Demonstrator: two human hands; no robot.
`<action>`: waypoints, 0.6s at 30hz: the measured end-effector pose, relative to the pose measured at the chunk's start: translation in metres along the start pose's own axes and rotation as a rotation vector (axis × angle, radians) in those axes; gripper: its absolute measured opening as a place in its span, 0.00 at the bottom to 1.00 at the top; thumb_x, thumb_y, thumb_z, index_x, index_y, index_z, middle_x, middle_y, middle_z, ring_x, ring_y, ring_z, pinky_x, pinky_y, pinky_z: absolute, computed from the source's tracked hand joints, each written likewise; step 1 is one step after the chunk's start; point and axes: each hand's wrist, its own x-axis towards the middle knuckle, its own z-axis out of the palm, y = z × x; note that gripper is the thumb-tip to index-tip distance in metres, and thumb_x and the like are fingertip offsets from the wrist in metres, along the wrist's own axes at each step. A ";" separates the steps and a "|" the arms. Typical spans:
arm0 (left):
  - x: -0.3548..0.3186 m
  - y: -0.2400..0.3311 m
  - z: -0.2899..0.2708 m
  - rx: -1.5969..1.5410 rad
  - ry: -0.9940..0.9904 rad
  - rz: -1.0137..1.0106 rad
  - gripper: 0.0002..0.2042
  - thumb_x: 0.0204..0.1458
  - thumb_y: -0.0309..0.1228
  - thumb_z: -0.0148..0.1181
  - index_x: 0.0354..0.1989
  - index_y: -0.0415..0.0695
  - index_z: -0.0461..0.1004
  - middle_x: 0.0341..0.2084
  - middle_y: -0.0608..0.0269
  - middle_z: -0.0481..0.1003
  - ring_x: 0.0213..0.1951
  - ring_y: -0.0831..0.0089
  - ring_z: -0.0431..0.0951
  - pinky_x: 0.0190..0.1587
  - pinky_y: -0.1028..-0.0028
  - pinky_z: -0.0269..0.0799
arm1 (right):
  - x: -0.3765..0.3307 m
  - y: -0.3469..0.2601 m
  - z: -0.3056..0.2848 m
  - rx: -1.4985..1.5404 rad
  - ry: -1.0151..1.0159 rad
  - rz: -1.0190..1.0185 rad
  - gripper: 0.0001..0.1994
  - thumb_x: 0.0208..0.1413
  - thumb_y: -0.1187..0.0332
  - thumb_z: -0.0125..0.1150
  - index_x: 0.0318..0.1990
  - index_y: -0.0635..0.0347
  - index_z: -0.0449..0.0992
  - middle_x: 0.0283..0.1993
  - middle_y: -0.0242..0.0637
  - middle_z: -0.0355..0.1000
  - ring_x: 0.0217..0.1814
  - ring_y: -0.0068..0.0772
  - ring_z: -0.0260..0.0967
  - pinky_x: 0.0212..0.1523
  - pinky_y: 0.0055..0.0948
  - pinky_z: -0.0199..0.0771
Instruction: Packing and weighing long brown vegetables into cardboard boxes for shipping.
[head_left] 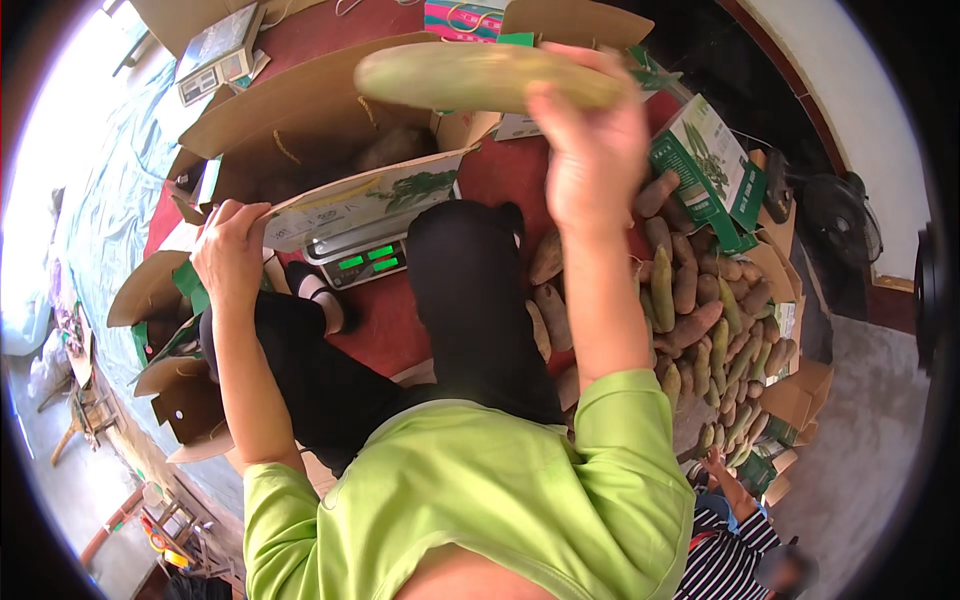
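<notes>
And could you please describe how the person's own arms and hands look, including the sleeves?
The short sleeves are plain lime green, leaving the forearms bare. The left hand and the motion-blurred right hand wear no gloves.

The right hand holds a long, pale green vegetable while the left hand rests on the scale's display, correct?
Not quite: the head view shows the left hand on the edge of the open cardboard box, not the scale's display. The right hand does hold the long, pale green vegetable.
</notes>
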 end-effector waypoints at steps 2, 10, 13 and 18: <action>-0.002 -0.005 -0.004 0.003 0.003 -0.006 0.05 0.47 0.33 0.57 0.30 0.49 0.78 0.25 0.68 0.72 0.35 0.66 0.74 0.39 0.68 0.67 | 0.004 0.023 0.025 -0.016 -0.128 0.130 0.15 0.49 0.77 0.62 0.45 0.62 0.70 0.44 0.35 0.71 0.43 0.22 0.68 0.45 0.22 0.69; -0.003 -0.002 -0.007 -0.047 -0.023 -0.041 0.04 0.46 0.31 0.58 0.30 0.50 0.78 0.24 0.67 0.72 0.35 0.66 0.74 0.39 0.68 0.67 | 0.021 0.096 -0.046 -0.412 0.058 0.333 0.10 0.60 0.67 0.52 0.46 0.60 0.72 0.39 0.31 0.73 0.40 0.20 0.68 0.37 0.19 0.67; 0.000 0.002 -0.009 -0.035 -0.024 0.006 0.05 0.44 0.29 0.59 0.30 0.49 0.79 0.24 0.67 0.71 0.34 0.65 0.74 0.38 0.68 0.67 | 0.009 0.178 -0.100 -0.658 -0.013 0.360 0.10 0.54 0.69 0.55 0.42 0.63 0.73 0.30 0.40 0.74 0.31 0.26 0.69 0.33 0.27 0.69; -0.010 -0.010 -0.017 0.021 -0.046 -0.044 0.06 0.42 0.28 0.60 0.30 0.49 0.79 0.24 0.66 0.71 0.33 0.66 0.73 0.38 0.69 0.67 | -0.008 0.270 -0.088 -0.759 -0.453 0.063 0.15 0.50 0.65 0.59 0.43 0.64 0.71 0.33 0.47 0.73 0.36 0.46 0.72 0.37 0.35 0.70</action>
